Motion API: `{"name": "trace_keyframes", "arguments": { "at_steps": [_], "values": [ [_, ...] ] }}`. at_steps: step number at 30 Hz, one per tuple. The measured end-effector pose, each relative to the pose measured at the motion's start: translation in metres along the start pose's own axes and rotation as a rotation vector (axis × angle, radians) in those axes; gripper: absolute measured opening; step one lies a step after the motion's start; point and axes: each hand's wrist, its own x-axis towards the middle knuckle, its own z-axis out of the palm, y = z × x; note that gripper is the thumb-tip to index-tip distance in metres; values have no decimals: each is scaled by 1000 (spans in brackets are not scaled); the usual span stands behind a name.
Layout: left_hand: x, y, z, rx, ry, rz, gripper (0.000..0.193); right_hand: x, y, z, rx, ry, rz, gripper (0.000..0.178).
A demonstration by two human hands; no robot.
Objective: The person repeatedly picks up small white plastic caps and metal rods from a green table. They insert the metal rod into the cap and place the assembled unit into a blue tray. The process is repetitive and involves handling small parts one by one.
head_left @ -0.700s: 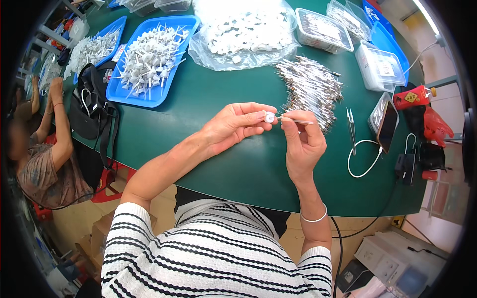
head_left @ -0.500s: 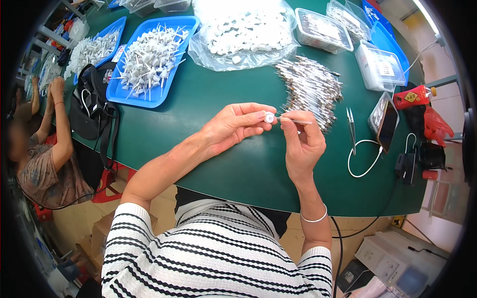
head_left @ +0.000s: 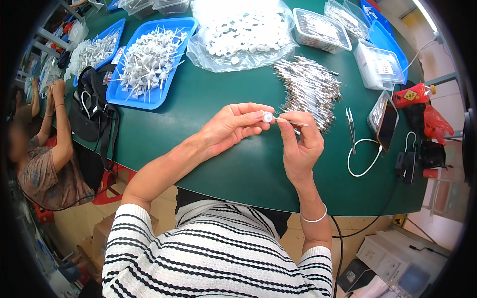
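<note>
Between thumb and fingers, my left hand (head_left: 237, 123) pinches a small round white plastic cap (head_left: 267, 117). My right hand (head_left: 302, 141) is closed on a thin rod (head_left: 298, 123) with a pale shaft, whose tip meets the cap's right side. Whether the tip is inside the cap is too small to tell. Just beyond my hands lies a heap of similar thin rods (head_left: 310, 92). Farther back, an opened clear plastic bag (head_left: 213, 62) holds many white caps (head_left: 243, 37).
A blue tray (head_left: 149, 104) of white stemmed parts stands at the back left, beside a black bag (head_left: 88, 102). Tweezers (head_left: 351, 126), a phone (head_left: 388, 130) with a white cable, and clear boxes (head_left: 323, 32) are on the right. A co-worker (head_left: 49, 159) sits at left.
My right hand has moved slightly left toward the cap, and less of the rod shows between fingers and cap. My left hand keeps nearly the same place.
</note>
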Motion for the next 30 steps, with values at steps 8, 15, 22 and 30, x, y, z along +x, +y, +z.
{"name": "trace_keyframes", "arguments": {
  "at_steps": [8,15,22,30],
  "values": [
    [0,0,-1,-21,-16,-11,30,-1,2,0,-18,7,-15,9],
    [0,-1,0,-75,-21,-35,31,-1,0,1,-1,18,-1,10],
    [0,-2,-1,-68,-27,-30,30,-1,0,0,6,0,-13,9],
    [0,-2,-1,-56,-25,-34,29,1,0,-2,8,-17,-28,8]
  ]
}}
